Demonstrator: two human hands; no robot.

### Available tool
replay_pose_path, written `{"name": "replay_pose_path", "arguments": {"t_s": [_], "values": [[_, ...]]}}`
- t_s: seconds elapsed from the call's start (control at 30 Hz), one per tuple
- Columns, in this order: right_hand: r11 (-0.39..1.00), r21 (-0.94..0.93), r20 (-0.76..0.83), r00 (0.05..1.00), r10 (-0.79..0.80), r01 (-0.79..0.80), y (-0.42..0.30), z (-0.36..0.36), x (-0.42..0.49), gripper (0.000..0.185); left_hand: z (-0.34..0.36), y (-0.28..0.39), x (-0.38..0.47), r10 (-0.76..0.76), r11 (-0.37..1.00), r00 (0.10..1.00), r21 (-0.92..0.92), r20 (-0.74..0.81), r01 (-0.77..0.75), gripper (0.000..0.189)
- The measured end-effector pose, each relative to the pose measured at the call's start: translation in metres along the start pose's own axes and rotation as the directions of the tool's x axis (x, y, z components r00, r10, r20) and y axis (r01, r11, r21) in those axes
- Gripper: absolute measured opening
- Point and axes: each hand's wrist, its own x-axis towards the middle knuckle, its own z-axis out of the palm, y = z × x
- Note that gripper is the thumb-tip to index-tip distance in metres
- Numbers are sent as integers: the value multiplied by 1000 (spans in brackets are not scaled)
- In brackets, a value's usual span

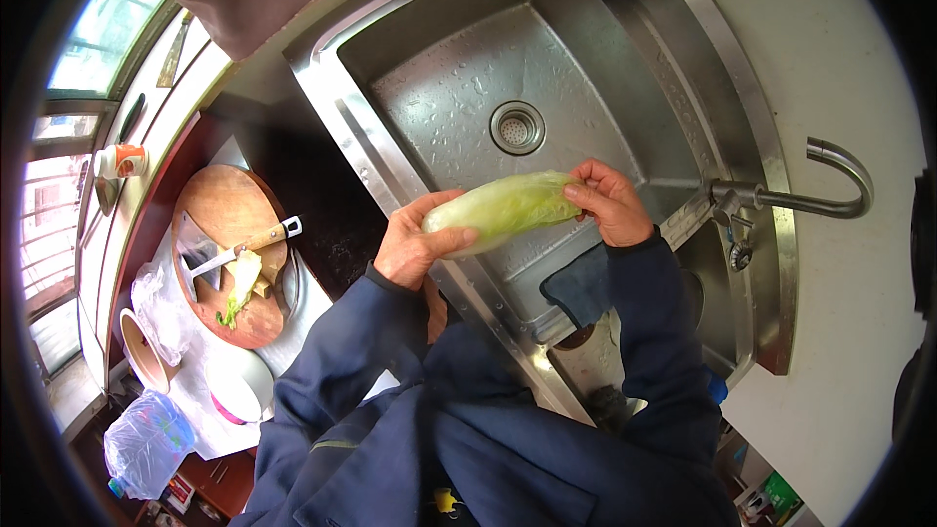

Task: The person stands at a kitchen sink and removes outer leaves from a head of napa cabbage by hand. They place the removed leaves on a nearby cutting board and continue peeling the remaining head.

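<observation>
A long, pale green leafy vegetable, like a Chinese cabbage in clear plastic film (505, 212), lies across both hands above the stainless steel sink (454, 110). Its whitish left end is gripped by my left hand (421, 238). My right hand (611, 205) pinches the film at the greener right end. Below my right forearm a dark cloth (578, 285) hangs over the sink divider. At the left, a round wooden cutting board (219, 190) bears a cleaver (201, 252), a peeler-like tool with a wooden handle (256, 240) and a cut piece of leafy vegetable (241, 289).
The curved metal faucet (849, 205) stands at the right of the sink. Beside the cutting board are a crumpled plastic bag (161, 307), a white bowl (241, 380) and a tan container (139, 351). A white bottle (121, 161) stands on the window ledge.
</observation>
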Motion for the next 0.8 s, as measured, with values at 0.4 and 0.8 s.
{"name": "replay_pose_path", "arguments": {"t_s": [0.4,0.8], "values": [[992,1,157,979,127,-128,-3,3,-10,54,-10,-8,8,-141,986,990,-84,15,142,44],[840,-508,-154,939,-306,190,3,34,-32,70,-12,-11,20,-40,975,999,-218,-18,35,47]]}}
